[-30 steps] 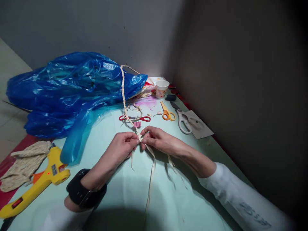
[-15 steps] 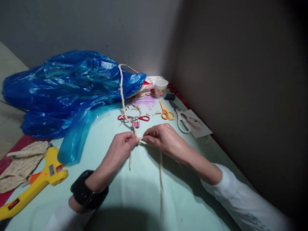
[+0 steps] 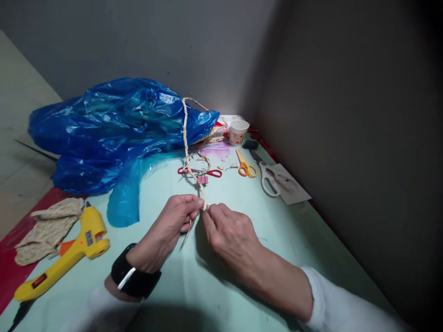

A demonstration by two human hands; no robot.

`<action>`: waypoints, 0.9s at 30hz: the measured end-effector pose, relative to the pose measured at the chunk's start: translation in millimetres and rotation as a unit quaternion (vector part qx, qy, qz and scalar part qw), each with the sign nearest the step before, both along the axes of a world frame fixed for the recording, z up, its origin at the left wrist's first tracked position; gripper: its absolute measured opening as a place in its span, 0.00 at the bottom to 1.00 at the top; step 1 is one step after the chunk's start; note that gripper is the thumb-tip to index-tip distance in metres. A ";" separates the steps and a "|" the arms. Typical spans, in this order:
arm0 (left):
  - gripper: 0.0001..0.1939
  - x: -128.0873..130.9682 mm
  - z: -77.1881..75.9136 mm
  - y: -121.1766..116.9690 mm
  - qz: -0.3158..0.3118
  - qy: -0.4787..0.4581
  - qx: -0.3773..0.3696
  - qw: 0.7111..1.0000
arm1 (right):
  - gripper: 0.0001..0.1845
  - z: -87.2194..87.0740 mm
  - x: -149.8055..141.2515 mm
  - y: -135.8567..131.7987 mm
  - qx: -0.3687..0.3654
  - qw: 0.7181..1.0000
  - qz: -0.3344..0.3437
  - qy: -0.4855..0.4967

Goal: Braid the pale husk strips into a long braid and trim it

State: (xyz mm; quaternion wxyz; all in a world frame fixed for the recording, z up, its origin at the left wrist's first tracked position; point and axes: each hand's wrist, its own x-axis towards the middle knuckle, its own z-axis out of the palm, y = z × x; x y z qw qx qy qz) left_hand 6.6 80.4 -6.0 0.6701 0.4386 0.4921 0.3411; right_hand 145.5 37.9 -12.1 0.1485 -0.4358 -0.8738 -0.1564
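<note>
A pale braided cord (image 3: 185, 131) runs from beside the blue bag down to my fingers, and a pink binder clip (image 3: 202, 180) sits by it just beyond my hands. My left hand (image 3: 176, 220) pinches the cord's near end between thumb and fingertips. A loose flat strand (image 3: 186, 237) hangs below that hand. Close against it on the right, my right hand (image 3: 235, 235) is closed with its back turned up, gripping at the same end of the braid. The strands inside its fingers are mostly hidden.
Beyond the hands lie red-handled scissors (image 3: 215, 173), orange scissors (image 3: 246, 167) and grey scissors (image 3: 269, 180) on a card (image 3: 294, 189). A paper cup (image 3: 238, 133) stands farther back. At left are a blue plastic bag (image 3: 114, 129), a yellow glue gun (image 3: 69, 258) and a woven piece (image 3: 48, 230).
My right hand pulled a strand rightward, then turned over and came back down beside the left. The long hanging strand is out of sight now. My left hand kept its pinch.
</note>
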 end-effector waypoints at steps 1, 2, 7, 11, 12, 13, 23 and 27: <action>0.09 -1.0 0.6 0.1 -0.004 -0.016 -0.006 1.000 | 0.12 -2.6 -0.5 0.0 0.000 1.000 0.005 -0.005; 0.08 -1.6 1.0 0.2 -0.006 -0.023 -0.012 1.000 | 0.12 -4.1 -0.5 0.4 -0.005 1.000 0.009 -0.010; 0.07 -3.7 0.2 0.3 -0.005 0.015 -0.006 1.000 | 0.10 10.8 9.1 9.6 -0.087 0.995 0.022 0.036; 0.07 -5.8 -1.1 0.2 -0.018 0.057 0.022 0.998 | 0.14 29.2 19.8 25.1 -0.171 0.965 -0.047 0.193; 0.07 -6.2 -1.3 0.2 -0.021 0.059 0.025 0.998 | 0.15 30.6 21.0 29.4 -0.224 0.946 -0.050 0.227; 0.07 -6.6 -1.3 0.2 -0.025 0.059 0.028 0.998 | 0.15 30.3 21.4 33.6 -0.287 0.922 -0.046 0.254; 0.08 -4.4 7.6 1.8 -0.039 0.261 0.178 0.948 | 0.18 4.2 19.7 57.3 -0.452 0.803 -0.024 0.387; 0.11 -1.2 17.5 -4.2 -0.047 0.427 0.262 0.864 | 0.18 0.3 18.0 50.7 -0.405 0.815 -0.043 0.412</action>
